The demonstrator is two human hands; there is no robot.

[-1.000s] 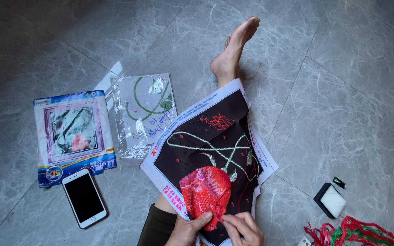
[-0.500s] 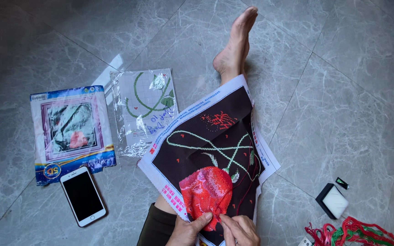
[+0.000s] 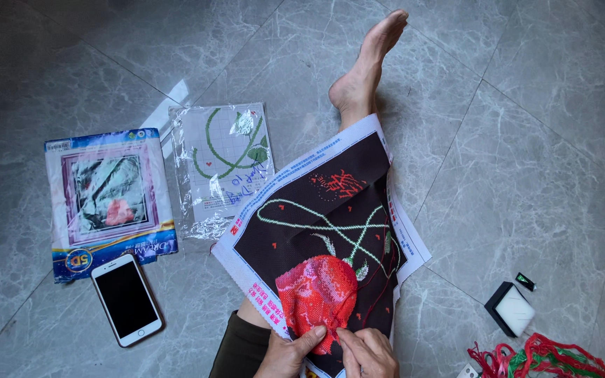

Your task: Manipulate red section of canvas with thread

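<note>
On grey marble tiles, black woven canvas point(image 3: 323, 231) over leg, left hand point(image 3: 290, 352) and right hand point(image 3: 367, 350) fingers pinching red stitched rose point(image 3: 315, 290)

black cross-stitch canvas point(image 3: 330, 231), red stitched flower, white border, draped over leg

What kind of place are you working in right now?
Probably a home floor: grey marble-look floor tiles, a bare foot stretched out, and a black cross-stitch canvas draped over the leg beside a white smartphone.
</note>
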